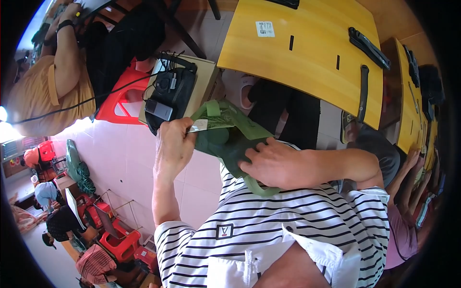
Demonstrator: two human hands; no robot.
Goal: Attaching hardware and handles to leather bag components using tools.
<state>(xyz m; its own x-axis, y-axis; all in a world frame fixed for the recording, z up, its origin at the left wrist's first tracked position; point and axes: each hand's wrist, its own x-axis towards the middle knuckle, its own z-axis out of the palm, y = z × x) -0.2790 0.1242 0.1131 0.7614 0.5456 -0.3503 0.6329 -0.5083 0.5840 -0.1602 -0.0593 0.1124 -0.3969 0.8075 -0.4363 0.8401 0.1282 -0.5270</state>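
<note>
Striped white-and-black shirt (pixel 283 211) with a white collar is filling the lower middle, nearest the camera. Just beyond it, both bare hands are working at a green bag (pixel 247 126), which is hanging in front of the chest, between the hands, its mouth gaping toward the camera. Left hand (pixel 174 144) is pinching the bag's left edge between thumb and fingers, fingers pressed together, next to a whitish label (pixel 199 125). Right hand (pixel 271 163) is resting against the near right side, fingers bent and slightly apart; cannot tell whether they are pinching cloth. One green strap (pixel 259 187) is looping below the right hand, near the shirt. Farther out, a cardboard box (pixel 205 79) is supporting a black pouch (pixel 181 86) and a small grey device (pixel 162 110). Yellow table (pixel 312 43) is standing at upper right, carrying a white sticker (pixel 265 29) and dark straps (pixel 369 48). At left, a person in an orange-brown shirt (pixel 57 101) is sitting on a red stool (pixel 126 96). Pale tiled floor (pixel 129 158) is running between. Farthest, at lower left, more people are sitting among red stools (pixel 122 245).
</note>
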